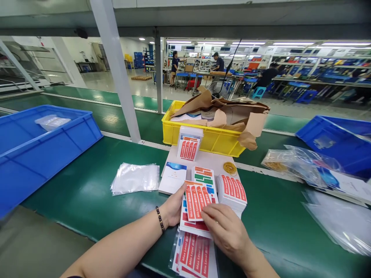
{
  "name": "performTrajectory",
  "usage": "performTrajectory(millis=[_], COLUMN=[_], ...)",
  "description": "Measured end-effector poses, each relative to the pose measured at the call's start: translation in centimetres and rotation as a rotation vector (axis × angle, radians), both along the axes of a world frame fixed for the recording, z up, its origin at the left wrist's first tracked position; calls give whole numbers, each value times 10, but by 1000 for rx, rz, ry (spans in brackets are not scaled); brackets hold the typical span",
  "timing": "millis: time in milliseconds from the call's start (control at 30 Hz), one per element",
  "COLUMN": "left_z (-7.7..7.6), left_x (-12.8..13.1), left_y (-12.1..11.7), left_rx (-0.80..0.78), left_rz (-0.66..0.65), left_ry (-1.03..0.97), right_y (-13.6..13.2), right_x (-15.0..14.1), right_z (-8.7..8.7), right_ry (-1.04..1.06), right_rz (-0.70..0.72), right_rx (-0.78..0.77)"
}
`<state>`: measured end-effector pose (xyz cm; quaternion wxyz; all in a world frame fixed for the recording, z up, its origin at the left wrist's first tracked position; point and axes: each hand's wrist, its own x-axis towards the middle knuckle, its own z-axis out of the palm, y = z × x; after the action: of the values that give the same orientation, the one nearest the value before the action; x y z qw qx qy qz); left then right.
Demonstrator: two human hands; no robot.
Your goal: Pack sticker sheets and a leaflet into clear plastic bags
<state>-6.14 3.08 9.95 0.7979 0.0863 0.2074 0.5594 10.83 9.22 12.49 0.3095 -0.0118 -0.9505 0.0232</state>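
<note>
My left hand (173, 206) grips the left edge of a small stack of sticker sheets. On top is a red sticker sheet (197, 201) with "Max Level" and "Min Level" strips. My right hand (227, 229) pinches that sheet's right edge; its fingertips are partly hidden. Beneath it shows a sheet with coloured blocks (194, 228). Nearest me lies a clear bag with red stickers (194, 255). Just beyond my hands are a white booklet stack (173, 177), a coloured sticker sheet pile (204, 177) and a thick red sticker sheet stack (233, 189).
Clear bags (135, 178) lie left on the green bench (98, 189). Rubber bands (230, 168) rest on the board. A filled bag (189, 144) leans against the yellow bin (203, 138). Blue bins (58, 143) stand at both sides; plastic sleeves (339, 220) lie right. People work behind.
</note>
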Motion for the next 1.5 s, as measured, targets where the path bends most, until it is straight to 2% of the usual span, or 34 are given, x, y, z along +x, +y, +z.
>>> performTrajectory(millis=[67,233,333,400,467,533,567,633,667,733,800,900,967,1067,1167,1267,1400,1500], left_z=[0,-5,-5,-4,-4,-5,-5,-6,-6,-6,-3,3,7,13,15,13,9,8], left_x=[0,3,4,5,6,6,7,6,6,4,1,-3,-4,-4,-5,-5,-4,-1], left_y=[-1,-5,-6,-7,-8,-9,-11,-13,-14,-15,-15,-13,-13,-13,-12,-11,-12,-13], left_rx=[2,35,41,44,58,97,127,196,226,279,335,445,543,652,611,539,534,558], left_rz=[30,134,156,155,133,101,80,32,9,-36,-53,-39,-25,-28,46,117,127,119], left_ry=[52,235,279,316,357,417,464,611,710,925,1123,1366,1433,1349,1300,1337,1380,1340], right_y=[-6,-13,-12,-6,2,8,10,12,12,17,26,41,45,41,38,39,34,25], right_x=[-7,-12,-10,-6,-3,-3,-4,-6,-7,-7,-4,3,5,3,4,7,1,-5], right_z=[-3,-3,-1,-2,-5,-6,-6,-6,-6,-6,-7,-9,-10,-10,-9,-7,-3,-1], right_ry=[-75,-193,-175,-82,88,217,221,129,82,104,310,676,764,693,618,563,407,332], right_rz=[38,6,21,-27,-211,-374,-386,-284,-226,-214,-316,-467,-477,-432,-433,-435,-389,-337], right_rx=[-10,-75,-163,-289,-527,-916,-1147,-1571,-1716,-1863,-1873,-1768,-1731,-1754,-1744,-1748,-1807,-1779])
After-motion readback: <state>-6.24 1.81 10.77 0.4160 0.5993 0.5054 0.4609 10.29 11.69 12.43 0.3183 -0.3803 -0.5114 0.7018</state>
